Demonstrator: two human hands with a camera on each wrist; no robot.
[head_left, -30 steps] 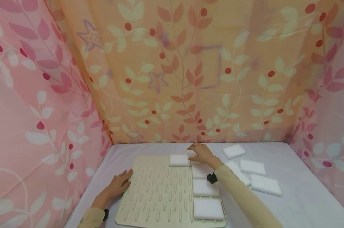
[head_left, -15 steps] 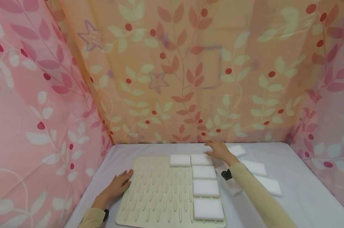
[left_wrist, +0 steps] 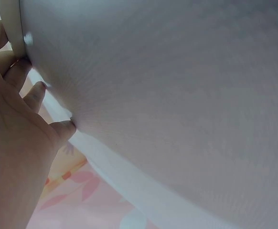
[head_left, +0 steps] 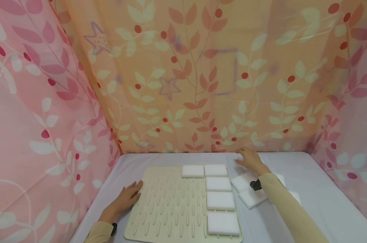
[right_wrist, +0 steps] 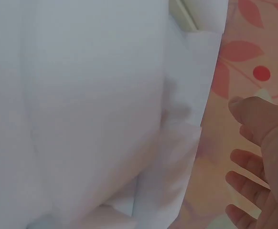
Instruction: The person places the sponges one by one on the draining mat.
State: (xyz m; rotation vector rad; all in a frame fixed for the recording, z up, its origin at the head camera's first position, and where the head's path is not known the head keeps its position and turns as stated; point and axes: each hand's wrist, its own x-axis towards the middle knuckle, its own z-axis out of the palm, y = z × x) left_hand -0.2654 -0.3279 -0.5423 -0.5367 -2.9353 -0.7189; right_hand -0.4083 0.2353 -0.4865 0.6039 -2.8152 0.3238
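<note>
My left hand (head_left: 127,195) rests with its fingers straight on the left edge of a beige ridged mat (head_left: 165,209); in the left wrist view the fingertips of this hand (left_wrist: 19,129) touch that edge. White sponge blocks line the mat's right side, among them a near one (head_left: 223,223) and a corner one (head_left: 216,170). Another sponge (head_left: 193,171) lies left of the corner. Above the loose sponges (head_left: 252,198) on the right hovers my right hand (head_left: 251,162). Its fingers are spread and hold nothing in the right wrist view. The forearm partly hides those sponges.
A white-covered table (head_left: 317,189) carries everything. A patterned orange curtain (head_left: 183,84) closes off the back, with pink curtains (head_left: 43,162) at both sides. Dark bands (head_left: 256,184) sit on both wrists.
My right hand has moved right, from the mat's far corner to above the loose sponges. The corner sponge has come into view. My left hand has stayed still.
</note>
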